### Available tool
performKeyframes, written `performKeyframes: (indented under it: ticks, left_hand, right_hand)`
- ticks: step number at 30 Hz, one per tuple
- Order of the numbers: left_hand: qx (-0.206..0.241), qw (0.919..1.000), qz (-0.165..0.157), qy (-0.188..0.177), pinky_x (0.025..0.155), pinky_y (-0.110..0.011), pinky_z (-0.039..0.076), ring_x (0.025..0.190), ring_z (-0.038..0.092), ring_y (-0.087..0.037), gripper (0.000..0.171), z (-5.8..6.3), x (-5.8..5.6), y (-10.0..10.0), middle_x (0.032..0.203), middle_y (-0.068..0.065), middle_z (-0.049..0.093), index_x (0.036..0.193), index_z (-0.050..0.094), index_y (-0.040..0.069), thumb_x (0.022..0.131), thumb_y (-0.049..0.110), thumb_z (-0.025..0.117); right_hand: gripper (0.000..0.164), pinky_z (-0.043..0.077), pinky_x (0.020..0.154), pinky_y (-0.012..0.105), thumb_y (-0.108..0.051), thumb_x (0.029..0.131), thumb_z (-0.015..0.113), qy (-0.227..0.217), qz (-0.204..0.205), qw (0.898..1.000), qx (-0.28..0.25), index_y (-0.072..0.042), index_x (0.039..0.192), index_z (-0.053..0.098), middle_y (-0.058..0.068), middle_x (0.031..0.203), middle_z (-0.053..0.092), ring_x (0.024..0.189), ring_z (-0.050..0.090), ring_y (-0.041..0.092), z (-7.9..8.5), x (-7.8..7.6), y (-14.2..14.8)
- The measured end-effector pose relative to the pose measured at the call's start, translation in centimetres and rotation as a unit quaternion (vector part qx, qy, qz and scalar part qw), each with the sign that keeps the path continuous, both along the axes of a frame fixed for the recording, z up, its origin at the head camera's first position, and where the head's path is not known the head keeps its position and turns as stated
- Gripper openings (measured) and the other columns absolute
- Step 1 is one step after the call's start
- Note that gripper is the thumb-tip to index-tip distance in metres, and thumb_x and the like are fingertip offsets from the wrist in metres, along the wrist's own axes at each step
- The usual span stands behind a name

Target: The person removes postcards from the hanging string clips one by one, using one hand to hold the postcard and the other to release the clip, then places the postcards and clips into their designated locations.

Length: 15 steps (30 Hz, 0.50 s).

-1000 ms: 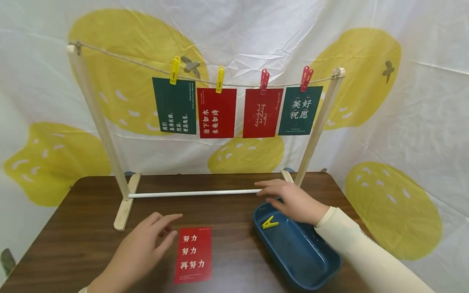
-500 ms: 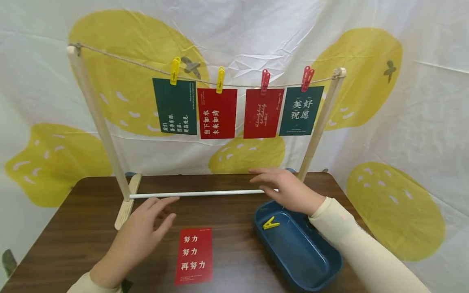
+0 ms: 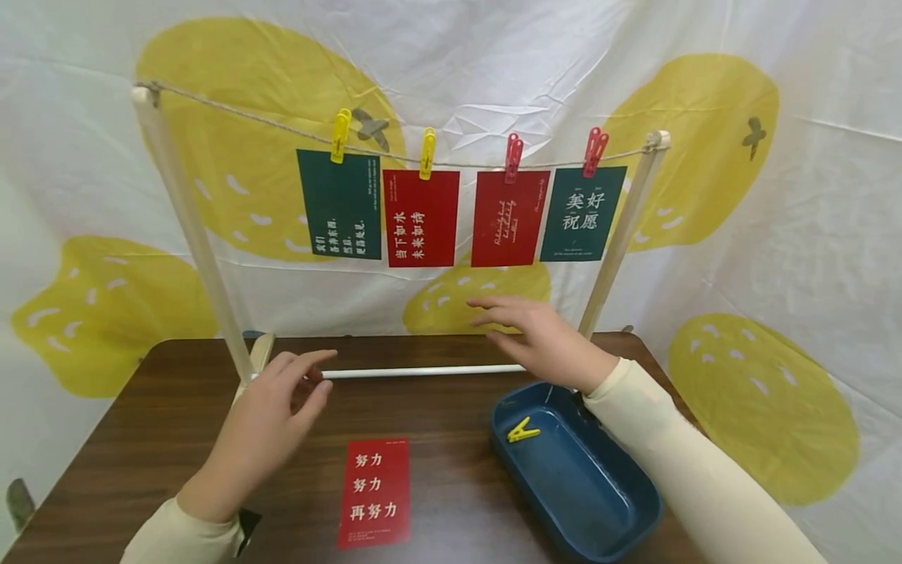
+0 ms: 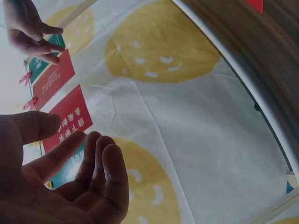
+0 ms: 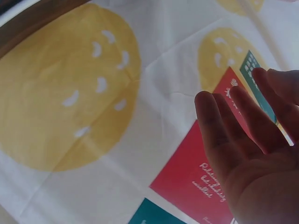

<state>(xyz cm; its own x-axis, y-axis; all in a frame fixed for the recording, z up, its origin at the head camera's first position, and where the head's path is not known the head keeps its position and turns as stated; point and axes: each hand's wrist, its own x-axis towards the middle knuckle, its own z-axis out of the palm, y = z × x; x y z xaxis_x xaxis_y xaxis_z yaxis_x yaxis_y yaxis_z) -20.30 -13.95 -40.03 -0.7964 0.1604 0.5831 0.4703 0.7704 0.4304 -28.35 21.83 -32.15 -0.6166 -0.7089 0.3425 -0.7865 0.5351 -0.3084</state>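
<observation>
My left hand (image 3: 271, 411) is raised over the table's left side, fingers loosely bent and holding nothing. My right hand (image 3: 546, 338), likewise holding nothing, hovers in front of the rack's right side, fingers pointing left. Ahead of them a green card (image 3: 341, 210), a red card (image 3: 421, 219), another red card (image 3: 510, 221) and a second green card (image 3: 583, 215) hang from a string. Yellow clothespins (image 3: 427, 154) clip the two left cards, red clothespins (image 3: 514, 158) the two right ones. On the table lies a red card with white writing (image 3: 375, 493).
Below my right forearm stands a blue tray (image 3: 513, 478) with one yellow clothespin (image 3: 523, 431) in it. The wooden rack has a left post (image 3: 193, 227), a right post (image 3: 623, 227) and a white lower bar (image 3: 416, 371). A lemon-patterned cloth (image 3: 345, 301) hangs behind.
Both hands have risen and moved forward toward the rack, the right one also a little leftward. The hanging cards, tray and card on the table stay put.
</observation>
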Motion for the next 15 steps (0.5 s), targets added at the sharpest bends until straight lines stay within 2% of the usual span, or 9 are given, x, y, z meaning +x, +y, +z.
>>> performKeyframes:
  ticks: [8,15]
  left_hand:
    - [0.007,1.0000,0.005,-0.001,0.070,-0.039,0.057,0.080,0.062,-0.014,0.038,0.6,-0.4,0.2,0.094,-0.001,0.063,0.130,0.066,0.015,0.093,0.011,0.071]
    - [0.024,0.9996,0.001,-0.016,0.073,-0.041,0.059,0.086,0.062,-0.017,0.036,0.8,-0.9,0.1,0.097,-0.003,0.062,0.130,0.066,0.013,0.094,0.011,0.070]
  right_hand:
    - [0.034,0.046,0.108,0.040,-0.010,0.096,0.068,-0.006,-0.002,1.000,-0.007,-0.018,0.129,0.069,0.000,0.148,0.055,0.136,0.051,0.016,1.1,0.2,-0.7]
    - [0.033,0.047,0.108,0.039,-0.008,0.095,0.069,0.006,0.006,1.000,-0.018,-0.015,0.128,0.069,0.003,0.147,0.055,0.135,0.052,0.017,1.8,0.1,-1.3]
